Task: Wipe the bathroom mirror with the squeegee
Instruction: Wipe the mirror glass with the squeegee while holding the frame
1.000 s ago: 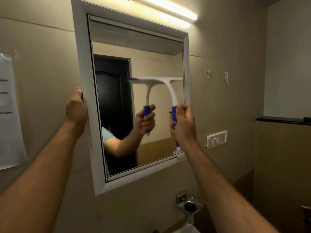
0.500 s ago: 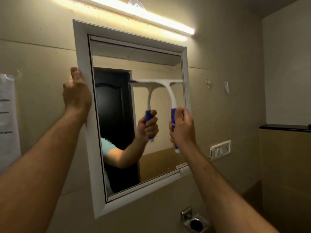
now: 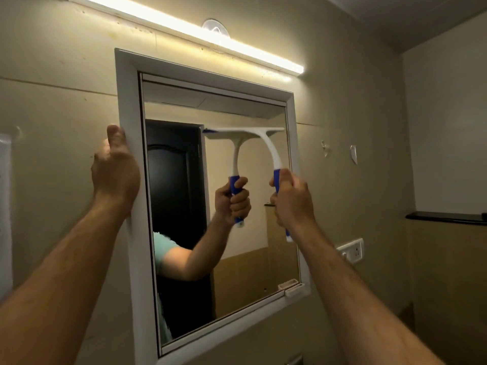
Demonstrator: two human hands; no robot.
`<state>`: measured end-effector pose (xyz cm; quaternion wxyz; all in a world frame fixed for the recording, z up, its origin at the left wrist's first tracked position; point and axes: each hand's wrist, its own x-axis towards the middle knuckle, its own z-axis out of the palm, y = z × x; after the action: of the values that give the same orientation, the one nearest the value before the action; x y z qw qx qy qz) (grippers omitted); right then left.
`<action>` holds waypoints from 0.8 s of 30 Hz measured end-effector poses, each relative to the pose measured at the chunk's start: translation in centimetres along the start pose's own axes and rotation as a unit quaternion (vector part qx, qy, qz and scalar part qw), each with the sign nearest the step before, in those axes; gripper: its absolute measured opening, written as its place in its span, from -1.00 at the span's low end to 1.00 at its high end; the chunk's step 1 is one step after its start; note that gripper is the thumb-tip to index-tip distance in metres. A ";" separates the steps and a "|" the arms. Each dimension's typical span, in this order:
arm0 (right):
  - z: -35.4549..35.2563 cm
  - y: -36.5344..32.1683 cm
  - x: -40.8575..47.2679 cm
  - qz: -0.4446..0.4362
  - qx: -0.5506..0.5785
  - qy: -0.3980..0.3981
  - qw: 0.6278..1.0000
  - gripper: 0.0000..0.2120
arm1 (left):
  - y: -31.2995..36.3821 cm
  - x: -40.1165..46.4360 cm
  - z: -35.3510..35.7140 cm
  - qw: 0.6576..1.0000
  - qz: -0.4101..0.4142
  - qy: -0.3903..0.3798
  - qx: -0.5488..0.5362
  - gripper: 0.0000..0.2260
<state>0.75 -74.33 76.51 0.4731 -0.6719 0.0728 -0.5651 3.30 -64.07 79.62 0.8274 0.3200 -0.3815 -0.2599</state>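
Observation:
A white-framed mirror hangs on the beige wall. My right hand grips the blue handle of a white squeegee; its blade lies flat against the glass in the upper right part of the mirror, just below the reflected ceiling edge. My left hand clasps the left side of the mirror frame, thumb up. The glass reflects the squeegee, my hand and forearm, and a dark door.
A lit tube light runs above the mirror. A wall socket sits to the right, with a dark ledge beyond it. Small hooks are stuck on the wall. A paper sheet hangs at the far left.
The view has tilted up. My left hand has slid higher along the mirror frame. The squeegee has stayed against the upper right glass, held in my right hand.

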 end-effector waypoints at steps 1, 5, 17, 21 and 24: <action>0.0 -0.9 0.8 0.001 0.007 0.000 1.000 -0.64 | 0.3 0.5 0.1 1.000 0.017 -0.005 0.006 -0.81; -0.2 -3.4 3.5 0.007 0.040 -0.006 0.999 -0.65 | 0.9 2.7 0.5 1.000 -0.011 -0.014 -0.015 -0.83; -1.4 -1.6 2.7 -0.007 0.025 0.007 1.000 -0.65 | -1.4 6.5 -2.3 0.994 -0.023 -0.094 -0.044 -0.84; -0.9 -2.9 4.2 -0.003 0.033 -0.001 0.999 -0.67 | -1.0 8.7 -2.7 0.994 -0.022 -0.102 -0.022 -0.85; -0.9 -1.4 3.4 0.021 0.039 -0.023 0.999 -0.67 | -2.5 9.4 -4.1 0.994 -0.033 -0.103 -0.001 -0.85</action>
<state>0.62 -76.21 79.74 0.5123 -0.6639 0.0541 -0.5421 11.52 -70.69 80.15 0.7750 0.3032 -0.4534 -0.3193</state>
